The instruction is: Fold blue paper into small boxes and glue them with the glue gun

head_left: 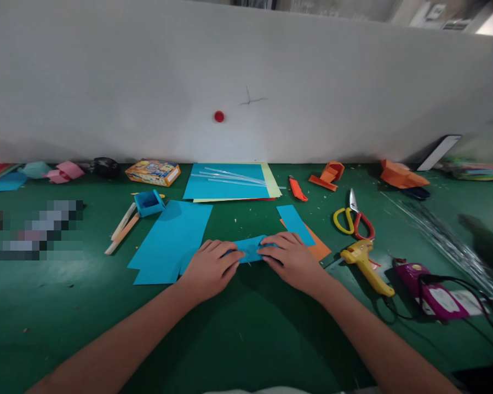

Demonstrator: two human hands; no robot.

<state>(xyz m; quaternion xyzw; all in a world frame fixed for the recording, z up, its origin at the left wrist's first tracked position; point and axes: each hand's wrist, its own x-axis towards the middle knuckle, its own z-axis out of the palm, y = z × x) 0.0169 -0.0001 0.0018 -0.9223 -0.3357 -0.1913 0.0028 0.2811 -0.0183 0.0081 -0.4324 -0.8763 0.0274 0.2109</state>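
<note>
A folded strip of blue paper [250,249] lies between my two hands, low over the green table. My left hand [211,268] grips its left end, thumb and fingers closed together. At the other end, my right hand [292,261] pinches the paper in the same way. The fingers partly hide both ends of the strip. Left of my left hand is a larger blue sheet [170,235] with a notched lower edge. Just beyond my right hand, a small blue strip [296,223] overlaps an orange piece of paper [321,249].
Scissors [355,216], a yellow glue gun [367,265] and a purple corded box [431,290] lie to the right. Stacked sheets [230,189], an orange cutter [298,189] and a small carton [153,172] stand along the white wall. A blue paper box [150,203] sits left, near wooden sticks [123,232].
</note>
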